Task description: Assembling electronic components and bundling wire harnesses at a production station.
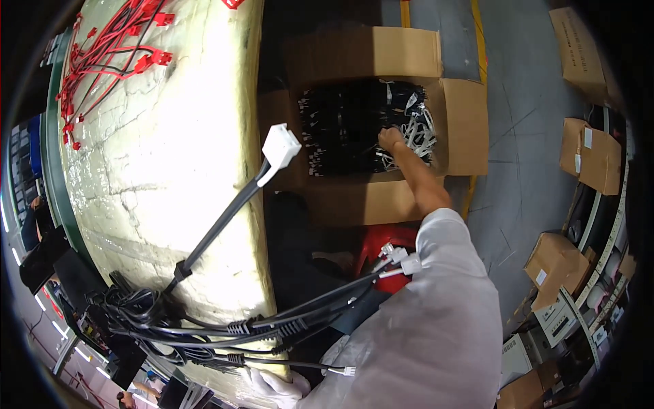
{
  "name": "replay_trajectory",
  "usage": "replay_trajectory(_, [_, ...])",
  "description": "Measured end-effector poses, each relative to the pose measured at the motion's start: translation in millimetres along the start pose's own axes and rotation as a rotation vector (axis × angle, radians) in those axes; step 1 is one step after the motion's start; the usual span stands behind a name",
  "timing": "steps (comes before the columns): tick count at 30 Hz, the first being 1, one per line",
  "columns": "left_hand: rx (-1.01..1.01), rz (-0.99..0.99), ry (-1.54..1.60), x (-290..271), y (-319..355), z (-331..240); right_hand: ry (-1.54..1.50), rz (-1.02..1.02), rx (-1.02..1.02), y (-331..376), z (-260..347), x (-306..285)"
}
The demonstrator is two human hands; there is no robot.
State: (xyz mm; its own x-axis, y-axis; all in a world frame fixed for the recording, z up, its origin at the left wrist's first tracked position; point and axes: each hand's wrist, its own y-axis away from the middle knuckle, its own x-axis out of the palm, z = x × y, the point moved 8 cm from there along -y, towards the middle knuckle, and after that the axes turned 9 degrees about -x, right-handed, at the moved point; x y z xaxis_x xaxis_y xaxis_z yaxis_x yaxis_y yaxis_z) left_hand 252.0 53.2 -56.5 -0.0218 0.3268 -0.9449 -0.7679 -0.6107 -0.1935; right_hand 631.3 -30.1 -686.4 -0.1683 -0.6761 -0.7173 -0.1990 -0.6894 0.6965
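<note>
At the bottom centre of the frame, the left hand [276, 385], in a white glove, rests against the near edge of the cream-coloured padded worktable [170, 157]; its fingers curl loosely, and I cannot tell whether it grips anything. Just above it lies a bundle of black cable harnesses with ribbed strain reliefs and small white plug ends [238, 330], draped over the table's near edge. One black cable from the bundle rises diagonally toward the middle of the frame and ends in a white rectangular plastic connector [281, 146], which stands out against the table edge. More white plug ends [402, 259] cluster just beside the white sleeve [436, 320] of the person's right arm, over a red object (partly hidden, kind unclear) [381, 249] at lower centre.

The right arm stretches up and away – bare below the sleeve – to the open brown cardboard box [463, 129] on the grey floor in the upper centre. The right hand [390, 140] is down inside the box, fingers closed among the packed black cables with white ends [347, 123]; what exactly it pinches is too small to tell.

Farther off, in the upper left, red wire leads with red connectors [109, 48] lie spread on the table. Along the right rim, several closed brown cartons [589, 153] sit on the floor.
</note>
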Motion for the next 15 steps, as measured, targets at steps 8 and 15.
replay_trajectory(8, [0.002,0.128,0.066,1,-5,-3,-0.138,-0.427,-0.203,91,3,-116])
replay_trajectory(15, [-0.020,0.115,-0.007,-3,-5,-5,-0.298,-0.604,-0.060,198,27,-239])
